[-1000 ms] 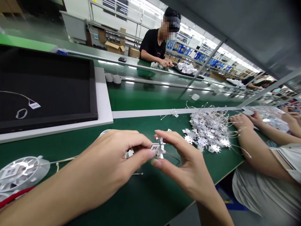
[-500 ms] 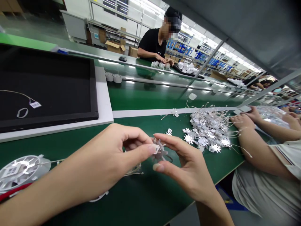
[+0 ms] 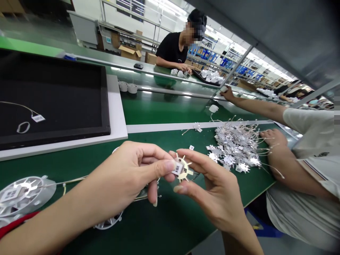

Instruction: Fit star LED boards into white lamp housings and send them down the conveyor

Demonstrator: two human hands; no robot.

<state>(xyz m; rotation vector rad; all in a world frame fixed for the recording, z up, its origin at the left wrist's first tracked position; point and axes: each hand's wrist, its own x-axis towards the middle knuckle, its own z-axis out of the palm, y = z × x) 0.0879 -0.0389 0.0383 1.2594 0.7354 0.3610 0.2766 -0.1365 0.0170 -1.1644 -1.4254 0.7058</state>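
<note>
A small star-shaped metal plate (image 3: 183,173) with thin spokes and a printed white label is between my two hands. My left hand (image 3: 135,175) pinches its labelled side between thumb and fingers. On the opposite side, the thumb and index finger of my right hand (image 3: 216,187) hold the plate's rim. Under my left arm lies a white round spoked housing (image 3: 29,193) with a label and wires. Another round housing (image 3: 108,222) is mostly hidden below my left hand. A heap of similar star-shaped plates with wires (image 3: 236,145) lies right of my hands.
A black tray (image 3: 66,102) on a white board stands at left, with a labelled wire in it. A co-worker's arm (image 3: 255,106) reaches across the bench at right. Opposite, another person (image 3: 170,49) handles white parts. A metal post (image 3: 236,67) rises beyond the heap.
The plate between my hands has turned, so its spoked face and label now show more fully. The co-worker at right has stretched one arm across to a white part on the far strip.
</note>
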